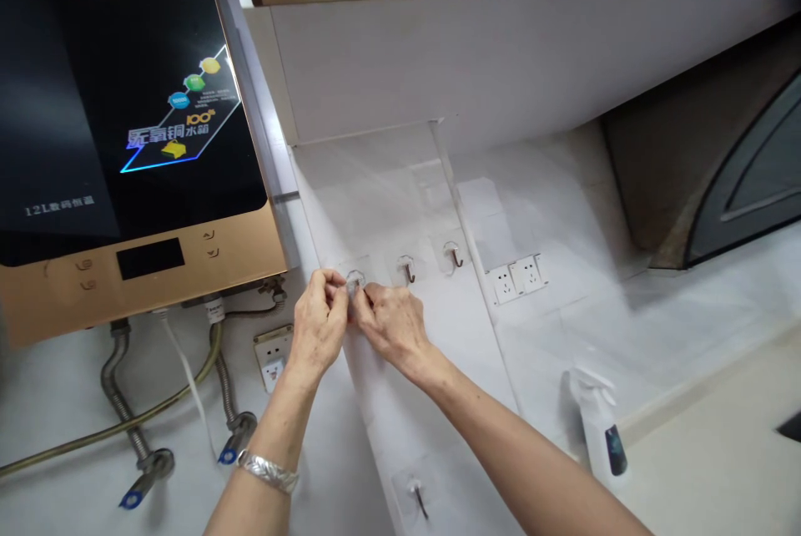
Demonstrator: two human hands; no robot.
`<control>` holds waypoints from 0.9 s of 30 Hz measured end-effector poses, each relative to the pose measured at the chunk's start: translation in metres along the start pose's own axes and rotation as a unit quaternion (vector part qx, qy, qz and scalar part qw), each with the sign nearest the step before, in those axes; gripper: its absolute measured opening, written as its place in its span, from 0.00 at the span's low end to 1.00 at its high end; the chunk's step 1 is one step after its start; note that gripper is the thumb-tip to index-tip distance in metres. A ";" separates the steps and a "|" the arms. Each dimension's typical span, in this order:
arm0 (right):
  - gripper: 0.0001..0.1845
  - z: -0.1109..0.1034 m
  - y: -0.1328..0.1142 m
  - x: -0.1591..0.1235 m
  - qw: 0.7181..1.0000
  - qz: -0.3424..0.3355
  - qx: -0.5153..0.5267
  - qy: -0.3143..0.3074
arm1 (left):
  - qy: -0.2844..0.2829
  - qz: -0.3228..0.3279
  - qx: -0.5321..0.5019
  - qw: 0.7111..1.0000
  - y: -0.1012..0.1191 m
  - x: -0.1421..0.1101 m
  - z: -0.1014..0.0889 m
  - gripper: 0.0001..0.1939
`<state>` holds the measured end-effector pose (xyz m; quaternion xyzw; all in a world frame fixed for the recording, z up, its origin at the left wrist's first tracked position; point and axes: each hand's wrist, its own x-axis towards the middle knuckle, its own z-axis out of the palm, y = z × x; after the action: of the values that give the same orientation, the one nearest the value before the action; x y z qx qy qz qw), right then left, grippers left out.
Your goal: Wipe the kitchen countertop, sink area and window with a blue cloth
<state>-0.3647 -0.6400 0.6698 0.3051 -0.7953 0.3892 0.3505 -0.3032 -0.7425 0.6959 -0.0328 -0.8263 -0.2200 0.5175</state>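
We have both hands drawn in at one clear hook (355, 275), which sits against the wall (466, 336) between our fingertips. Our left hand (318, 321) and right hand (394, 321) keep their fingers curled and close together, but they cover the hook's lower part, so we cannot tell whether either pinches it or only presses. Just right of our hands are two more hooks (409, 270), and well below them a lower hook (417, 496). Far up to the right, the hood (663, 135) is cut off. On the water heater (156, 219), up to the left and also cut off, we read "12L数码恒温", "无氧铜水箱" and "100%"; its brand name is too blurred for us. Right of and below our hands, the label (616, 450) on the spray bottle (594, 419) is unreadable
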 end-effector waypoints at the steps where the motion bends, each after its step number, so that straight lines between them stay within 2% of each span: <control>1: 0.22 0.000 0.000 0.000 1.000 -0.002 -0.006 0.004 | 0.004 -0.001 0.001 1.000 0.000 0.000 0.000 0.04; 12: 0.24 -0.003 0.006 0.004 1.000 -0.015 -0.021 -0.010 | 0.017 -0.006 0.009 1.000 -0.003 -0.003 0.002 0.04; 16: 0.25 -0.004 0.005 0.003 1.000 -0.002 -0.012 -0.020 | -0.002 -0.014 0.000 1.000 -0.004 -0.005 0.001 0.08; 22: 0.24 0.006 0.000 -0.003 0.999 0.034 -0.006 0.018 | 0.050 0.113 0.097 0.988 -0.017 -0.009 0.008 0.13; 27: 0.23 0.008 0.001 -0.003 0.999 0.039 0.002 0.022 | 0.054 0.126 0.100 0.985 -0.021 -0.010 0.013 0.12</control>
<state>-0.3657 -0.6451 0.6633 0.2661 -0.7979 0.4105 0.3523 -0.3152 -0.7545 0.6750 -0.0729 -0.8041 -0.0706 0.5858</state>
